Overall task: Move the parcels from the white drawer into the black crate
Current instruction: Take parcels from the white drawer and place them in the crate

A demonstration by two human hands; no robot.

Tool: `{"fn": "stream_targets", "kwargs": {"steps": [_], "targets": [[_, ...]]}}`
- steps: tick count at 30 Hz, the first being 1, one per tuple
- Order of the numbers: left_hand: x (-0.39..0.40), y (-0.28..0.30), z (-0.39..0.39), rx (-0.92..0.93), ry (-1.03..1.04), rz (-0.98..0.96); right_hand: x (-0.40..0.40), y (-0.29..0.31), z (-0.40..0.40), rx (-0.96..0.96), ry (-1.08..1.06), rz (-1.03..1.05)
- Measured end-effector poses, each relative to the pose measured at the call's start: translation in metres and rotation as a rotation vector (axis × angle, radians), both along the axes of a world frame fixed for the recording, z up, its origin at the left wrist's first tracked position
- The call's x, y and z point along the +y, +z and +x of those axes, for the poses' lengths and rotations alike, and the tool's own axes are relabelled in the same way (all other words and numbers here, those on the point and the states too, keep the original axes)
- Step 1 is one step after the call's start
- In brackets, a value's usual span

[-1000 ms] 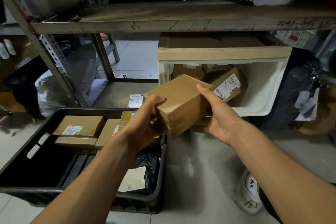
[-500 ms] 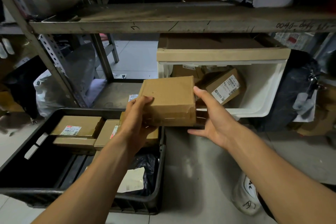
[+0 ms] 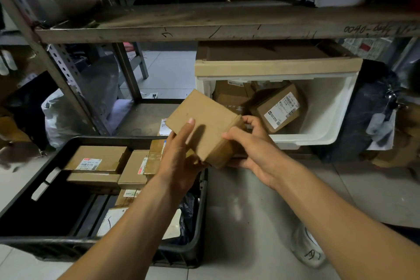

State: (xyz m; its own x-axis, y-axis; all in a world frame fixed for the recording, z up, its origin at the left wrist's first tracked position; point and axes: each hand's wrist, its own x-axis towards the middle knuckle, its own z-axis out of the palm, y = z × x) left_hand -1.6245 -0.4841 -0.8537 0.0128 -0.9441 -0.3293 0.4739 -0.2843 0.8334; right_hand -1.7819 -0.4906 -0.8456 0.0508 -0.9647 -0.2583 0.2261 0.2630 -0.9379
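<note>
At centre frame both hands, left hand [image 3: 179,159] and right hand [image 3: 252,145], grip one parcel [image 3: 204,127]; several lie in the black crate [image 3: 200,223], others remain in the white drawer [image 3: 329,107].

Crate [image 3: 202,207] left, drawer [image 3: 329,107] right behind it under shelf [image 3: 204,27]; held parcel [image 3: 204,125] between, above crate's right rim.

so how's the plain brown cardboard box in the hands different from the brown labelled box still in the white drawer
The plain brown cardboard box shows no label on its visible faces; the brown labelled box carries a white barcode sticker. The plain box is gripped by the left hand and right hand in the air; the labelled box leans tilted inside the white drawer. Both are brown cardboard parcels.
</note>
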Motion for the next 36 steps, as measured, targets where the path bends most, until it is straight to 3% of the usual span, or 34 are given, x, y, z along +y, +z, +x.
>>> {"fn": "stream_targets", "kwargs": {"steps": [6, 13, 18, 23, 28, 36], "targets": [[-0.001, 0.003, -0.002, -0.065, 0.003, 0.015, 0.0, 0.001, -0.003, 0.031, 0.036, 0.023], [-0.003, 0.006, 0.011, -0.175, -0.15, 0.091, -0.001, 0.0, -0.01, 0.078, 0.057, 0.113], [0.0, 0.017, 0.02, -0.146, -0.297, 0.104, 0.0, -0.003, -0.01, -0.029, -0.003, 0.143], [0.003, 0.018, 0.002, -0.132, -0.192, 0.048, 0.001, -0.003, -0.007, -0.152, -0.009, 0.126], [0.002, 0.011, 0.0, -0.088, -0.068, 0.045, 0.0, -0.007, -0.01, -0.102, 0.054, 0.172], [0.002, 0.002, 0.005, -0.145, -0.058, -0.088, -0.009, -0.011, -0.013, -0.165, -0.157, 0.171]]}}
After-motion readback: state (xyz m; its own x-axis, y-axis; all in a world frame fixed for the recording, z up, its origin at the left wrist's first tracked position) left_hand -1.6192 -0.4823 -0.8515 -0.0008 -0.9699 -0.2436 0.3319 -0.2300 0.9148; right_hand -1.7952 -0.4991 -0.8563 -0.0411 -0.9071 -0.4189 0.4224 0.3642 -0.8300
